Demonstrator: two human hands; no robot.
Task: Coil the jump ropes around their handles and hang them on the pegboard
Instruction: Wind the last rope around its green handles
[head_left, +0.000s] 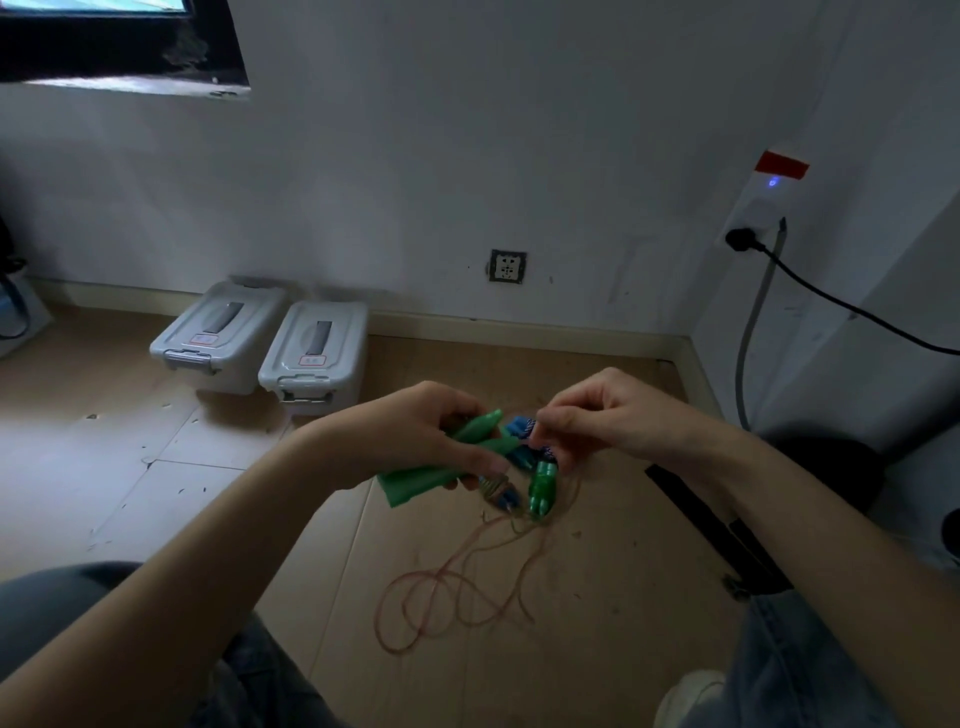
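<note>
My left hand grips two green jump rope handles held side by side, tips pointing right and up. My right hand pinches the thin rope close to the handle tips, where blue parts show between the hands. A short green and blue piece dangles below my right fingers, with a few turns of rope wound nearby. The rest of the reddish rope lies in loose loops on the wooden floor under my hands. No pegboard is in view.
Two grey lidded plastic boxes stand on the floor against the white wall. A wall socket sits low on the wall. A black cable runs from a plug at the right. My knees in jeans frame the bottom.
</note>
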